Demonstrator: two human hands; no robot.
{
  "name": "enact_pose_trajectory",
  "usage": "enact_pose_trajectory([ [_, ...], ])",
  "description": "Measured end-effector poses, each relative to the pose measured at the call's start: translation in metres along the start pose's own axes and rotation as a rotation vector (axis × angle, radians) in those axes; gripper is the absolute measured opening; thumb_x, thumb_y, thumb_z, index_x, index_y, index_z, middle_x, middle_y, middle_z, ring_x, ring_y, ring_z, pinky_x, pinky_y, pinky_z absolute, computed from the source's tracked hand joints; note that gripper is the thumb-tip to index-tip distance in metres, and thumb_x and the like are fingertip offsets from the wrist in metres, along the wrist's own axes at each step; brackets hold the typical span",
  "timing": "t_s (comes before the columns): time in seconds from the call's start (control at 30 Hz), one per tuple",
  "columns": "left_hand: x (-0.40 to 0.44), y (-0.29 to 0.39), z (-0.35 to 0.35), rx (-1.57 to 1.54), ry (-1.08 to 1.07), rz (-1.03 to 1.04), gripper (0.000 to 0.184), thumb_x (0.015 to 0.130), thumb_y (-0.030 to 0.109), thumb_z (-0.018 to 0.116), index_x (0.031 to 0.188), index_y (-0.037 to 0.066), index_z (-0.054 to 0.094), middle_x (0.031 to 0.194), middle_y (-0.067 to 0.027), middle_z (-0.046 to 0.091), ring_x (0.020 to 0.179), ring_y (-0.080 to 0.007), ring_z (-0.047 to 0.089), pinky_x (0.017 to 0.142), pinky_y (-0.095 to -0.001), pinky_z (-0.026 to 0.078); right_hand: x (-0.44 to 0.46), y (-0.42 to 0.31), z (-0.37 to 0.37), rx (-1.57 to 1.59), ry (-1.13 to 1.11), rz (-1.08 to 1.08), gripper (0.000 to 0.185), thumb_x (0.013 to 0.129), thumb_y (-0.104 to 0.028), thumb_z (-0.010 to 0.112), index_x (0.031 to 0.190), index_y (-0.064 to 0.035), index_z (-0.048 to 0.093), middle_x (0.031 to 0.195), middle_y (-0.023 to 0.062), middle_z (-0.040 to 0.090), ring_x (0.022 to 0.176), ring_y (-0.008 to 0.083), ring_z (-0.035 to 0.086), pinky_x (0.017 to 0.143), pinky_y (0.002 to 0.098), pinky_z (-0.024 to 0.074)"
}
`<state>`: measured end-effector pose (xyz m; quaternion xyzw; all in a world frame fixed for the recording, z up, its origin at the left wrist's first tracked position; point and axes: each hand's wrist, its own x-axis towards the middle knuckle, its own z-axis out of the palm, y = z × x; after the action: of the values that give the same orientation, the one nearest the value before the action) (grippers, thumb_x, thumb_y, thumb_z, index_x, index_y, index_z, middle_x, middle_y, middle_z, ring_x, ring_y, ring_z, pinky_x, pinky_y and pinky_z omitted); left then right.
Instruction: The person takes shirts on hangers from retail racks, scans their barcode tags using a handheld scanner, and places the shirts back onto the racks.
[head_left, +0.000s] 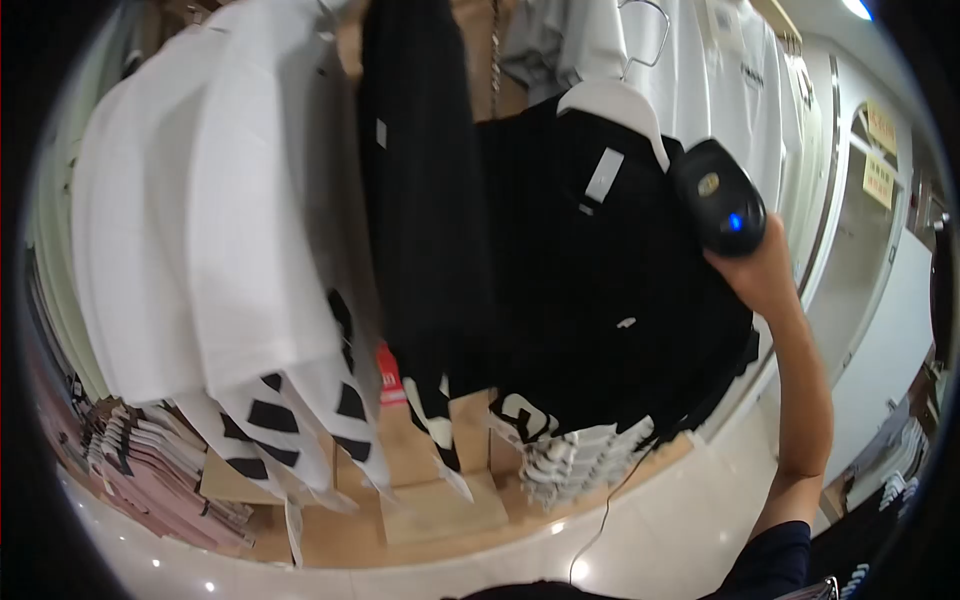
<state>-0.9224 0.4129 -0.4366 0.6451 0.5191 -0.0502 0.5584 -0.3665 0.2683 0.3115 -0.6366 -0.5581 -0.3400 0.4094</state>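
Observation:
My right hand (757, 268) is raised at the right and closed around a black barcode scanner (722, 200) with a lit blue light on its top. The scanner's head is beside the collar of a black shirt (620, 260) hanging on a white hanger (612, 98) with a metal hook. A white label (603, 175) shows inside the shirt's neck. Below the shirt a thin dark cord (606, 512) hangs down toward the floor. My left hand is not in view.
White shirts (250, 200) hang at the left, beside a black garment (420, 190). More pale shirts (745, 80) hang behind. Pink garments (150, 480) hang lower left. A white door (865, 260) stands at the right, above a shiny floor (690, 520).

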Motion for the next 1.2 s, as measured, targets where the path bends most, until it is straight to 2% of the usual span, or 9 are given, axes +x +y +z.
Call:
enact_pose_trajectory([
  [0.13, -0.029, 0.163, 0.01, 0.448, 0.268, 0.533, 0.022, 0.095, 0.021, 0.062, 0.104, 0.001, 0.068, 0.091, -0.0137, 0.07, 0.085, -0.0286, 0.066, 0.078, -0.034, 0.053, -0.093, 0.032, -0.023, 0.001, -0.198, -0.138, 0.043, 0.064, -0.007, 0.08, 0.103, 0.0023, 0.065, 0.084, 0.0165, 0.069, 0.075, 0.0291, 0.07, 0.074, 0.0338, 0.0535],
  [0.2, -0.039, 0.249, 0.015, -0.057, 0.419, 0.879, 0.01, 0.095, 0.007, 0.059, 0.094, 0.004, 0.068, 0.097, -0.0159, 0.069, 0.088, -0.0314, 0.066, 0.079, -0.0384, 0.054, -0.13, 0.058, -0.024, 0.136, -0.342, -0.216, 0.045, 0.06, -0.014, 0.083, 0.099, 0.0001, 0.066, 0.077, 0.0137, 0.064, 0.069, 0.0316, 0.066, 0.065, 0.037, 0.0521],
  [0.3, -0.161, 0.448, 0.027, 0.249, 1.002, 1.291, 0.028, 0.09, 0.003, 0.062, 0.117, -0.004, 0.062, 0.118, -0.0213, 0.064, 0.112, -0.0358, 0.06, 0.104, -0.0491, 0.041, -0.186, 0.082, -0.023, 0.186, -0.407, -0.354, 0.043, 0.059, -0.015, 0.078, 0.098, -0.0029, 0.066, 0.074, 0.0091, 0.06, 0.064, 0.0289, 0.064, 0.058, 0.0384, 0.0497],
  [0.37, -0.184, 0.53, 0.057, 0.259, 1.194, 1.367, 0.034, 0.086, -0.001, 0.063, 0.12, -0.004, 0.059, 0.121, -0.0242, 0.062, 0.114, -0.0359, 0.058, 0.101, -0.0469, 0.041, -0.22, 0.099, -0.032, 0.187, -0.521, -0.39, 0.042, 0.06, -0.014, 0.074, 0.101, -0.0042, 0.066, 0.071, 0.0069, 0.056, 0.062, 0.0264, 0.062, 0.054, 0.0372, 0.0481],
  [0.47, -0.155, 0.536, 0.077, 0.547, 0.72, 0.958, 0.035, 0.082, -0.003, 0.063, 0.117, -0.004, 0.059, 0.114, -0.0253, 0.062, 0.106, -0.0365, 0.06, 0.094, -0.0428, 0.045, -0.263, 0.131, -0.049, 0.192, -0.586, -0.376, 0.049, 0.061, -0.011, 0.072, 0.109, -0.0078, 0.064, 0.073, 0.0059, 0.058, 0.064, 0.0275, 0.063, 0.056, 0.0385, 0.0499],
  [0.63, -0.152, 0.545, 0.129, 0.31, 0.505, 0.787, 0.032, 0.085, -0.002, 0.059, 0.116, -0.005, 0.06, 0.106, -0.0218, 0.065, 0.098, -0.0297, 0.064, 0.087, -0.0343, 0.048, -0.351, 0.226, -0.077, 0.301, -0.495, 0.276, 0.055, 0.064, -0.01, 0.076, 0.117, -0.0064, 0.061, 0.089, 0.0147, 0.068, 0.081, 0.0361, 0.067, 0.071, 0.0412, 0.0536],
  [0.77, -0.163, 0.506, 0.119, 0.197, 0.645, 0.767, 0.044, 0.089, -0.006, 0.058, 0.132, -0.007, 0.054, 0.126, -0.0168, 0.061, 0.113, -0.0215, 0.058, 0.099, -0.0313, 0.044, -0.483, 0.314, -0.1, 0.307, -0.233, 1.324, 0.023, 0.084, -0.021, 0.073, 0.077, -0.0001, 0.068, 0.063, 0.0042, 0.063, 0.051, 0.0106, 0.056, 0.049, 0.0272, 0.0425],
  [1.0, -0.211, 0.489, 0.076, 0.012, 0.739, 0.994, 0.045, 0.094, -0.004, 0.056, 0.138, -0.009, 0.048, 0.128, -0.0143, 0.059, 0.113, -0.0193, 0.056, 0.1, -0.031, 0.043, -0.787, 0.283, -0.048, 0.771, -0.024, 2.097, 0.024, 0.086, -0.026, 0.072, 0.092, -0.0039, 0.065, 0.073, 0.0079, 0.065, 0.057, 0.0168, 0.061, 0.05, 0.0305, 0.0494],
  [1.2, -0.261, 0.514, 0.068, 0.102, 0.909, 1.031, 0.036, 0.097, 0.003, 0.054, 0.13, -0.009, 0.053, 0.122, -0.0148, 0.062, 0.109, -0.0202, 0.057, 0.099, -0.0311, 0.041, -0.815, 0.224, 0.035, 0.953, -0.04, 2.224, 0.039, 0.088, -0.034, 0.073, 0.108, -0.0027, 0.061, 0.093, 0.0131, 0.071, 0.074, 0.0189, 0.068, 0.058, 0.0321, 0.0523],
])
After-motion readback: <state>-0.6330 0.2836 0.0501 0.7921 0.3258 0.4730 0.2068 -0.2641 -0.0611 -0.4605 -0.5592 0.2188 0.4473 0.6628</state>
